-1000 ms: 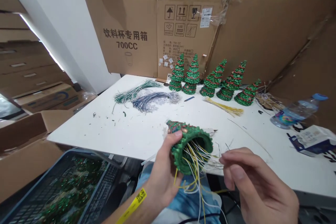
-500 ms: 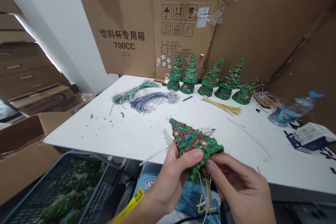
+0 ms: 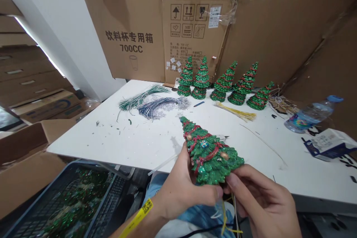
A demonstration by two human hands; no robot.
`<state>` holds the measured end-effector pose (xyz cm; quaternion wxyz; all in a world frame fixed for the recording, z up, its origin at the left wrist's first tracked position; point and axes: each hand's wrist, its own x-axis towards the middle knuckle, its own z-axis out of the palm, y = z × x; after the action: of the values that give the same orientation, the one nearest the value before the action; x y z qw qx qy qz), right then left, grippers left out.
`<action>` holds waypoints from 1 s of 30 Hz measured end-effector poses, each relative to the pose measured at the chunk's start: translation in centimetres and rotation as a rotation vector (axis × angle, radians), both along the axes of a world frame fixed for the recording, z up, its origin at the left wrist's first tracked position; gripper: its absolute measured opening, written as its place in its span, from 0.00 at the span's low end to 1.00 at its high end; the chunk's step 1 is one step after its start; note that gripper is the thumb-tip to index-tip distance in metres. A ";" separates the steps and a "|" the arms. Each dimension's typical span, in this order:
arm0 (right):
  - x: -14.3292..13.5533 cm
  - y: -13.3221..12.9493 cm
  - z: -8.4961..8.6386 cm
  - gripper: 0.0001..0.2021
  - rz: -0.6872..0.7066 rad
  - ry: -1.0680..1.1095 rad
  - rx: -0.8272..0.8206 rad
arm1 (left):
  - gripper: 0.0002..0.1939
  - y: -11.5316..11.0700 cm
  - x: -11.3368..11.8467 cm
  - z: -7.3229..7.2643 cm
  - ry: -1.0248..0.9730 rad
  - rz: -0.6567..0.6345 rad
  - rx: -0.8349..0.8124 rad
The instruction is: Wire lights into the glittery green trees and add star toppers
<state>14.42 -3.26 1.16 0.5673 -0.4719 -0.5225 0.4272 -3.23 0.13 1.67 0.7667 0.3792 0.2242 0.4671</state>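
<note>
1. Left hand [image 3: 185, 193] grips the green, red-garlanded conical tree [image 3: 205, 156] above the white worktop's [image 3: 139, 145] edge; right hand [image 3: 259, 200] pinches its lower edge [image 3: 240, 161].
2. Thin yellow-and-white wires [image 3: 224, 217] dangle loose below: seemingly unfinished.

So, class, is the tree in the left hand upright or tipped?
Tipped: the tree slants in the left hand, its top toward the picture's upper left, its base toward the lower right.

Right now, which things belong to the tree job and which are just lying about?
Probably the job:
tree in the left hand, right hand at its base
hanging wires
yellow wires
blue wires
green wires
standing trees

Probably just lying about:
bottle
small box
</note>
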 end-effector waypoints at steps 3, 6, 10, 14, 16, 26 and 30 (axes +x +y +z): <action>-0.3 -0.4 -0.4 0.09 -0.066 0.108 -0.096 | 0.32 0.0 0.1 0.2 0.021 0.041 0.025; -0.1 -0.6 -1.0 0.10 -0.006 0.166 -0.130 | 0.36 0.0 0.2 0.5 0.074 0.063 0.025; -0.3 -1.0 -0.8 0.11 0.011 0.183 -0.162 | 0.42 -0.2 0.3 0.9 0.140 0.121 0.025; -1.4 -1.4 0.3 0.13 -0.152 0.105 -0.132 | 0.40 -0.3 0.7 1.1 0.157 0.202 -0.005; -1.7 -1.2 0.6 0.11 -0.174 0.002 0.003 | 0.38 -0.3 0.8 1.1 0.133 0.251 -0.007; -0.8 -0.4 0.4 0.12 -0.235 -0.164 0.291 | 0.37 -0.1 0.9 1.5 0.128 0.364 -0.050; 2.1 2.8 -0.8 0.20 -0.450 -0.310 0.231 | 0.39 0.4 0.0 2.2 0.163 0.503 -0.044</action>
<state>16.54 -0.42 0.31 0.6112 -0.5679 -0.5301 0.1512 -3.22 0.52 3.86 0.6139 0.3312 0.3827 0.6058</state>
